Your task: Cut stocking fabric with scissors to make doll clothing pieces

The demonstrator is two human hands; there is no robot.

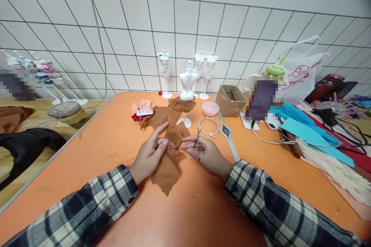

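My left hand (152, 152) pinches a piece of thin brown cloth (166, 171) between thumb and forefinger, and the cloth hangs down toward the table. Around my right hand's (207, 154) fingers sits a pair of small metal scissors (198, 142), one finger loop showing below. The right fingertips are close together near the cloth's edge; whether they pinch a needle or thread is too small to tell. Just beyond my hands lie more crumpled brown pieces (162, 115). A white mini dress form (188, 81) wears a gathered brown skirt (182, 105) behind them.
Several white dress forms (164, 65) stand by the tiled wall. To the right are a pink bowl (210, 109), a ring-shaped hoop (208, 120), a cardboard box (231, 101), a phone (263, 100) and cloth strips (315, 135). Pink cloth with a label (144, 112) lies left.
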